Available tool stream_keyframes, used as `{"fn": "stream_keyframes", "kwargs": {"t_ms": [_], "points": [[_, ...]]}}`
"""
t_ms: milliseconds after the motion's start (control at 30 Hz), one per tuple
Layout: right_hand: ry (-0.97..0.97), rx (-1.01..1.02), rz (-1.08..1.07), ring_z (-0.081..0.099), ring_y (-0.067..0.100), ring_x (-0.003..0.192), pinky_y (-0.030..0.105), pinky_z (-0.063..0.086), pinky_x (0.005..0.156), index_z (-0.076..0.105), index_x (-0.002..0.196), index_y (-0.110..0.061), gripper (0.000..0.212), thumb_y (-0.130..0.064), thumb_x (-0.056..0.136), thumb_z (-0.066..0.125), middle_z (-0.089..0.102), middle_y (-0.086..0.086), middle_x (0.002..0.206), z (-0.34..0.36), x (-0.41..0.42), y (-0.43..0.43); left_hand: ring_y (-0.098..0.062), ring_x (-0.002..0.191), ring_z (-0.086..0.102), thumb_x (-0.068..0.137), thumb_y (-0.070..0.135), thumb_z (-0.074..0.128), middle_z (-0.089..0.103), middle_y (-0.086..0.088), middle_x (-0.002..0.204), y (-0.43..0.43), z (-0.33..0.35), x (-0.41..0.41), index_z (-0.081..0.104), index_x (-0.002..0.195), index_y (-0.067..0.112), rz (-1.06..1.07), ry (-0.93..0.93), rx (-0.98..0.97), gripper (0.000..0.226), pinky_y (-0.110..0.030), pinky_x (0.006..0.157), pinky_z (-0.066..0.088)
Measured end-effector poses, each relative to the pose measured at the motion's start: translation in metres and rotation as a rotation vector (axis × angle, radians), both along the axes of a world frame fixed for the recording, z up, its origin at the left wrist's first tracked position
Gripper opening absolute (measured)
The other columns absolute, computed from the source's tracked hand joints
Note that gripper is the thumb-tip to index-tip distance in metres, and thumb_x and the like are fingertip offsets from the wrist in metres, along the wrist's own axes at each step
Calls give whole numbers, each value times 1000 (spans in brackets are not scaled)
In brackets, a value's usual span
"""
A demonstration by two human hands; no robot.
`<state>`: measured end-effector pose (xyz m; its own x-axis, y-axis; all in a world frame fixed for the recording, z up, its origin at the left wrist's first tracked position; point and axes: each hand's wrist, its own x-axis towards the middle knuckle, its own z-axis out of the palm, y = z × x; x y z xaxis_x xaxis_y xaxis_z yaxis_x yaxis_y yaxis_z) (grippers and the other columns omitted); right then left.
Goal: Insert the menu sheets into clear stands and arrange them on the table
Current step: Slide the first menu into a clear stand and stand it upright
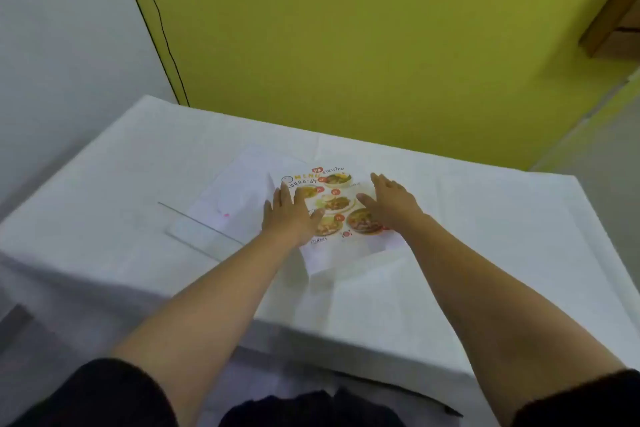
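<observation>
A printed menu sheet [334, 199] with food pictures lies flat near the middle of the white-covered table [485, 236]. My left hand [289, 217] rests on its left part, fingers spread. Over the sheet's right part lies my right hand [389, 203], also flat with fingers apart. Left of the sheet lies a clear stand [221, 204] flat on the cloth, hard to see, with pale sheets [242, 184] under or inside it. Neither hand grips anything.
The table's far edge meets a yellow-green wall [346, 45] with a thin black cable [156, 17] running down it. A wooden shelf corner [613, 31] juts out at the upper right. The near table edge lies just before my body.
</observation>
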<state>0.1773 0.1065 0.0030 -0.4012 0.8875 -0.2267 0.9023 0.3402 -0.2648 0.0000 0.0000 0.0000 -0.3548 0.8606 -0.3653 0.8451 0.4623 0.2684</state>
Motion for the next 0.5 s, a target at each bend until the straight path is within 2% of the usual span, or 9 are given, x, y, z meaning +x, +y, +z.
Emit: {"fn": "stream_keyframes", "kwargs": {"t_ms": [133, 233, 300, 367, 500], "points": [[-25, -59, -6, 24, 31, 149, 46, 25, 116, 17, 157, -20, 71, -54, 98, 39, 20, 7, 164, -7, 4, -3, -31, 154, 0, 99, 60, 28, -6, -16, 166, -7, -13, 5, 2, 160, 11, 58, 40, -44, 82, -46, 123, 10], [-5, -108, -39, 33, 34, 144, 48, 31, 112, 20, 156, -26, 71, -57, 96, 41, 24, 8, 162, -15, 4, -2, -33, 145, 24, 96, 63, 34, 20, -16, 159, -8, -14, 7, 10, 159, 10, 131, 64, 0, 85, -44, 113, 30], [19, -138, -70, 42, 36, 137, 47, 37, 107, 22, 155, -29, 70, -59, 95, 41, 31, 11, 157, -16, 2, -1, -32, 139, 31, 95, 61, 40, 30, -16, 152, -6, -10, 8, 13, 158, 10, 146, 59, 19, 86, -42, 108, 35], [45, -162, -105, 49, 37, 128, 47, 43, 102, 24, 154, -31, 68, -60, 94, 42, 39, 14, 147, -16, 1, -1, -33, 136, 36, 94, 57, 48, 34, -17, 148, -3, -6, 9, 12, 158, 10, 197, -29, 9, 86, -42, 105, 38], [78, -154, -167, 54, 38, 122, 46, 47, 96, 27, 152, -28, 73, -64, 91, 47, 43, 16, 138, -16, 1, 0, -34, 124, 52, 92, 40, 62, 40, -17, 140, 5, 1, 8, 23, 151, 12, 442, -372, 18, 77, -37, 91, 47]]}}
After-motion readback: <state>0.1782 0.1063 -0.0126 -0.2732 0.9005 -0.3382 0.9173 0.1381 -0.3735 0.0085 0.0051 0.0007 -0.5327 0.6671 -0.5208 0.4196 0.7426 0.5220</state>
